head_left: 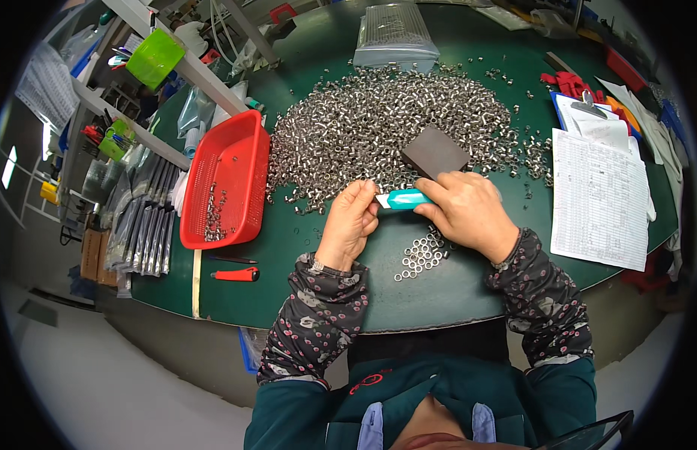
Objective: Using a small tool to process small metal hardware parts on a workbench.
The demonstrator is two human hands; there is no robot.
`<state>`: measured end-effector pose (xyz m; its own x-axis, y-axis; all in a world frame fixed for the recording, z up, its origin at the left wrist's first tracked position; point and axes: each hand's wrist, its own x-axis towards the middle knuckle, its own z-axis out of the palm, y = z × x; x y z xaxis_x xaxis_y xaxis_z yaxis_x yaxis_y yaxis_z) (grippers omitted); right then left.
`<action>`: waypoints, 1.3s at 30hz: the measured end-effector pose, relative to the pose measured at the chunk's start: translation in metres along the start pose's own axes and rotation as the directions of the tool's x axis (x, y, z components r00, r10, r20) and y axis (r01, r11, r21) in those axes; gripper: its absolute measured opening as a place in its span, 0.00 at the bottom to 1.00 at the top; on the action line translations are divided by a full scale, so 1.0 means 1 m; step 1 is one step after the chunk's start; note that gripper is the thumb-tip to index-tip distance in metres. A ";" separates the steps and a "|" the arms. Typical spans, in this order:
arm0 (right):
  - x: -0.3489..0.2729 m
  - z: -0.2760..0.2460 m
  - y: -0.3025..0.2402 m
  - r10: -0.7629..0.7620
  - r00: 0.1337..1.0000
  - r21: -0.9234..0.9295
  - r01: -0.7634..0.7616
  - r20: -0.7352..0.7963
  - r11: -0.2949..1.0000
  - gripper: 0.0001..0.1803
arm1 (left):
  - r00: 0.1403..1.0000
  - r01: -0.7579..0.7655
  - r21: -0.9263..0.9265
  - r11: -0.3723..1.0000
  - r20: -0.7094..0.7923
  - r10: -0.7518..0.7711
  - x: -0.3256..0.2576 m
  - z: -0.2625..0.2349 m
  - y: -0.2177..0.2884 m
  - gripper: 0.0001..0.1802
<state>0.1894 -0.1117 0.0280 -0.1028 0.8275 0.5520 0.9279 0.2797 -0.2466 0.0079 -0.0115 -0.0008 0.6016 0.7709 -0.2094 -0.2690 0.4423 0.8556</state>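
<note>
My right hand (pixel 472 208) is closed around a teal utility knife (pixel 408 199), its pale blade end pointing left. That tip meets the fingertips of my left hand (pixel 350 219), which is pinched shut; whatever small piece sits in the pinch is mostly hidden by the fingers. Just beyond both hands spreads a large heap of small shiny metal rings (pixel 348 127). A dark grey block (pixel 436 152) rests on the heap's near edge, beyond my right hand. Below the knife, a small group of loose rings (pixel 419 256) lies on the green table (pixel 453 296).
On the left stands a red plastic basket (pixel 257 169) with some rings inside. Near it lie a red utility knife (pixel 236 274) and a dark pen (pixel 233 259). Printed sheets (pixel 599 199) and a clipboard (pixel 588 106) are at right. A bagged stack (pixel 395 34) sits at the back.
</note>
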 end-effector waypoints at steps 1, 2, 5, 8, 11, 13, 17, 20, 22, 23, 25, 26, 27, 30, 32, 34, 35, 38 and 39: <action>0.000 -0.001 0.000 -0.013 1.000 -0.015 0.013 -0.001 1.000 0.15 | 1.000 0.028 0.010 1.000 0.006 -0.028 0.000 -0.001 0.001 0.10; 0.000 -0.001 0.000 -0.026 1.000 -0.030 0.026 -0.003 0.999 0.15 | 1.000 0.030 0.009 1.000 0.006 -0.030 0.000 -0.002 0.002 0.10; 0.001 -0.003 0.000 -0.050 0.999 -0.052 0.050 0.004 0.997 0.15 | 0.994 0.086 0.025 0.996 0.060 -0.088 0.000 -0.005 0.006 0.11; 0.003 -0.006 0.001 -0.086 0.996 -0.075 0.087 0.016 0.993 0.16 | 0.979 0.166 0.053 0.985 0.107 -0.171 0.000 -0.007 0.010 0.11; 0.005 -0.010 0.003 -0.125 0.992 -0.099 0.127 0.022 0.987 0.15 | 0.961 0.220 0.068 0.973 0.155 -0.228 0.000 -0.009 0.013 0.10; 0.005 -0.011 0.003 -0.123 0.992 -0.095 0.124 0.018 0.988 0.15 | 0.958 0.230 0.069 0.971 0.160 -0.238 0.000 -0.010 0.011 0.10; 0.006 -0.013 0.005 -0.169 0.986 -0.121 0.168 0.006 0.978 0.16 | 0.935 0.270 0.097 0.958 0.212 -0.285 0.002 -0.015 0.010 0.09; 0.007 -0.016 0.005 -0.188 0.982 -0.137 0.187 0.007 0.973 0.18 | 0.923 0.294 0.119 0.948 0.222 -0.314 0.001 -0.012 0.010 0.09; 0.007 -0.018 0.004 -0.198 0.980 -0.139 0.196 0.002 0.971 0.19 | 0.923 0.304 0.134 0.943 0.204 -0.326 0.000 -0.009 0.011 0.09; 0.007 -0.018 0.003 -0.204 0.979 -0.150 0.200 -0.012 0.968 0.19 | 0.923 0.307 0.144 0.941 0.197 -0.331 -0.001 -0.008 0.012 0.08; 0.007 -0.017 0.003 -0.209 0.978 -0.161 0.203 -0.024 0.966 0.19 | 0.922 0.312 0.152 0.938 0.189 -0.337 -0.001 -0.007 0.012 0.08; 0.007 -0.016 0.003 -0.232 0.972 -0.207 0.218 -0.045 0.954 0.19 | 0.924 0.304 0.161 0.939 0.192 -0.332 -0.001 -0.007 0.012 0.08; 0.008 -0.016 0.004 -0.255 0.965 -0.252 0.231 -0.066 0.940 0.19 | 0.925 0.296 0.170 0.940 0.195 -0.327 -0.001 -0.007 0.012 0.07; 0.008 -0.016 0.001 -0.307 0.946 -0.346 0.255 -0.106 0.903 0.10 | 0.927 0.286 0.195 0.938 0.191 -0.322 0.000 -0.006 0.011 0.08; 0.009 -0.016 0.001 -0.308 0.943 -0.354 0.249 -0.122 0.901 0.11 | 0.939 0.277 0.195 0.941 0.152 -0.308 -0.002 -0.002 0.012 0.08; 0.010 -0.018 0.000 -0.316 0.938 -0.365 0.246 -0.144 0.898 0.12 | 0.952 0.259 0.198 0.945 0.113 -0.285 -0.003 0.000 0.012 0.08; 0.011 -0.020 -0.001 -0.255 0.956 -0.300 0.203 -0.144 0.932 0.13 | 0.969 0.198 0.145 0.969 0.121 -0.216 -0.003 -0.002 0.012 0.09; 0.007 -0.020 0.001 -0.101 0.989 -0.176 0.080 -0.112 0.981 0.16 | 0.986 0.055 0.029 0.998 0.155 -0.059 -0.002 -0.005 0.009 0.09; 0.006 -0.019 0.001 -0.003 0.998 -0.118 -0.005 -0.069 0.993 0.17 | 0.984 -0.015 -0.040 0.999 0.179 0.022 -0.002 -0.007 0.008 0.09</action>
<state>0.1960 -0.1159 0.0461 -0.0805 0.7913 0.6061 0.9643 0.2158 -0.1536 -0.0003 -0.0061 0.0034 0.7206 0.6858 -0.1022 -0.3077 0.4483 0.8392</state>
